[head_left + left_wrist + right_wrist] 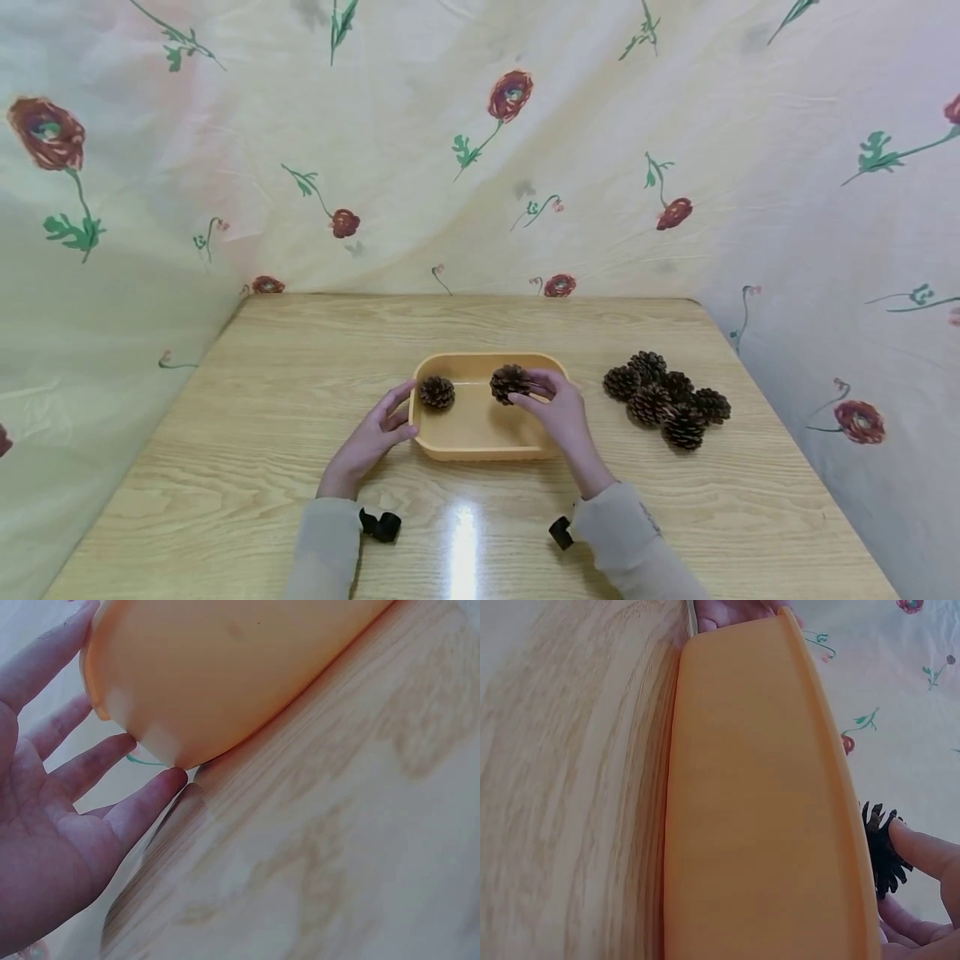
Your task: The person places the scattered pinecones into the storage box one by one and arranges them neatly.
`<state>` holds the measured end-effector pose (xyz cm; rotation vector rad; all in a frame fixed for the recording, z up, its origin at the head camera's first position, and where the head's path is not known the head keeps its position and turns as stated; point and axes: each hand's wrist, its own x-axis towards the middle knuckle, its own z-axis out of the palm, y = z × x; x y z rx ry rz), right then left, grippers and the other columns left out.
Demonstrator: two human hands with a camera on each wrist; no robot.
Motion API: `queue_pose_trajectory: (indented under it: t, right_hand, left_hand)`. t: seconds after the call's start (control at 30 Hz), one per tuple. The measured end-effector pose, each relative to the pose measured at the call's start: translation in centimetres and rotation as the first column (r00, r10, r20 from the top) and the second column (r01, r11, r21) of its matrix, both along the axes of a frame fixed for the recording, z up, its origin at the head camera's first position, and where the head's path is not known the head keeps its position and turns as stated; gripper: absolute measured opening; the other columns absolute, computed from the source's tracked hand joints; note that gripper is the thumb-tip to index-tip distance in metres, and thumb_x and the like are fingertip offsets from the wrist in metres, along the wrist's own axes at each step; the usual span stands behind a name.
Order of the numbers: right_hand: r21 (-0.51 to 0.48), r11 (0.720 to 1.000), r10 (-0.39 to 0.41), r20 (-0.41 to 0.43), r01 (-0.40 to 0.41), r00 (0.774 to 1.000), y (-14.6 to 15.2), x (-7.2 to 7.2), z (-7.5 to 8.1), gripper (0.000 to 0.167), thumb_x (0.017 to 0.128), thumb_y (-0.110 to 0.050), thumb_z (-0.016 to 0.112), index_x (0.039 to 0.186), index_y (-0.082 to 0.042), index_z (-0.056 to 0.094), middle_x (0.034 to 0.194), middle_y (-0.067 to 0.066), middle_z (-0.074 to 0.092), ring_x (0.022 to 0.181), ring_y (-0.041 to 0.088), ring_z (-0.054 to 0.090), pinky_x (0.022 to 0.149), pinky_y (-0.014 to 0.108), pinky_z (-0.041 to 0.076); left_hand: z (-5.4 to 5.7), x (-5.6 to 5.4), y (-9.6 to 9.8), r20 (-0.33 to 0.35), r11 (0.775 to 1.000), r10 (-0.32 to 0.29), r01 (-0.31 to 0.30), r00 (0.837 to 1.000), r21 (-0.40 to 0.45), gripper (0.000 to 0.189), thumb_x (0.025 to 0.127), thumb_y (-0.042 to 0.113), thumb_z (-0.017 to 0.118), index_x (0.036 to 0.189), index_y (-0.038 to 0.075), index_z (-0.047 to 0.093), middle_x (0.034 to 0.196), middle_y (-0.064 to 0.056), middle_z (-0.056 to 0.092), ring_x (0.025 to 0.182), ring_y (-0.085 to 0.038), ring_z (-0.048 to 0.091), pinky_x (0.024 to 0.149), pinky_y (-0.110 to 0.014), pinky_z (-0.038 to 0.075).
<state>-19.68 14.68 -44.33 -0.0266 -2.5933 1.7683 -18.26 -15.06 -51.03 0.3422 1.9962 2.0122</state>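
An orange plastic tray [480, 455] with rounded corners stands on the wooden table. Inside it, at the left end, lies one brown pine cone [437, 392]. My right hand [558, 408] pinches another pine cone [509, 384] between thumb and fingers, over the tray's right half. The right wrist view catches this held cone [886, 851] just past the tray's rim. At the tray's left end, my left hand [375, 439] rests its spread, fairly straight fingers against the outer wall. In the left wrist view those fingertips [174, 780] touch the tray's side [225, 682].
A cluster of several pine cones [667, 400] lies on the table to the right of the tray. Flower-patterned cloth [420, 167] hangs behind and on both sides of the wooden table [315, 350]. A small dark device [382, 527] sits at the left wrist.
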Motion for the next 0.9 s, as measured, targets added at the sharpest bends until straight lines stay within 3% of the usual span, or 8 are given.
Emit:
queue_pose_trajectory:
  t: [0.2,0.6,0.73,0.9]
  right_hand:
    - [-0.013,1.0,0.001,-0.015,-0.002,1.0,-1.2,-0.5,0.0,0.049,0.082,-0.011,0.077,0.125,0.002,0.058,0.126,0.023,0.062,0.117,0.037,0.061,0.095,0.042,0.052]
    - [0.06,0.998,0.0,-0.005,0.0,1.0,-2.6,-1.3,-0.4,0.048,0.081,-0.016,0.079,0.123,-0.001,0.06,0.121,0.021,0.065,0.113,0.034,0.064,0.091,0.042,0.054]
    - [0.057,0.998,0.003,-0.041,0.0,0.999,-3.1,-1.5,-0.8,0.048,0.078,-0.017,0.081,0.118,0.001,0.062,0.117,0.022,0.068,0.108,0.033,0.067,0.087,0.037,0.056]
    - [0.059,0.998,0.015,-0.049,-0.012,0.999,-3.7,-1.8,-1.2,0.048,0.077,-0.016,0.082,0.117,0.002,0.062,0.116,0.022,0.068,0.108,0.034,0.067,0.088,0.037,0.056]
  left_hand:
    - [0.0,0.0,0.0,-0.001,1.0,-0.002,0.002,1.0,0.008,0.074,0.092,0.009,0.064,0.153,0.023,0.026,0.162,-0.011,0.017,0.14,-0.04,0.034,0.111,-0.049,0.035]
    - [0.3,-0.1,0.1,-0.008,1.0,-0.015,0.015,1.0,0.014,0.073,0.093,0.008,0.063,0.154,0.023,0.026,0.162,-0.011,0.016,0.142,-0.041,0.033,0.111,-0.048,0.035]
    - [0.1,-0.1,0.0,-0.006,1.0,-0.014,0.014,1.0,0.015,0.073,0.092,0.01,0.064,0.153,0.023,0.026,0.162,-0.011,0.017,0.141,-0.041,0.033,0.111,-0.049,0.035]
    - [-0.2,-0.2,-0.1,-0.007,1.0,-0.012,0.012,1.0,0.015,0.074,0.092,0.01,0.064,0.154,0.022,0.026,0.162,-0.012,0.017,0.14,-0.041,0.035,0.109,-0.042,0.039]
